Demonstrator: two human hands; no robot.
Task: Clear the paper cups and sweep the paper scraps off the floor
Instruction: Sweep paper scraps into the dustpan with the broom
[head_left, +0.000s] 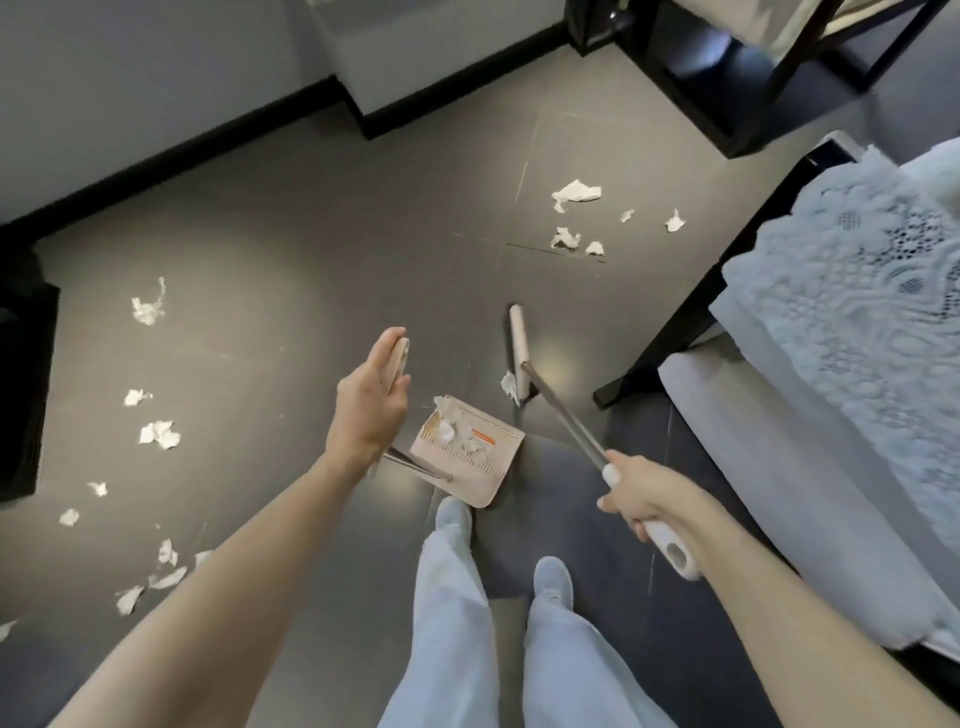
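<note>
My left hand (371, 402) grips the top of the dustpan handle. The beige dustpan (470, 460) stands on the grey floor in front of my feet, with several crumpled paper scraps (457, 428) inside it. My right hand (641, 496) holds the white grip of the broom, whose metal shaft runs up to the broom head (519, 353) on the floor just beyond the pan. One scrap (510, 385) lies against the broom head. More scraps are scattered at the far right (575, 192) and along the left (160, 434). No paper cups are in view.
A sofa with a white lace cover (852, 322) and black frame fills the right side. A dark table frame (737, 78) stands at the back right. A black object (23, 374) sits at the left edge. A wall with black skirting (171, 156) runs along the back.
</note>
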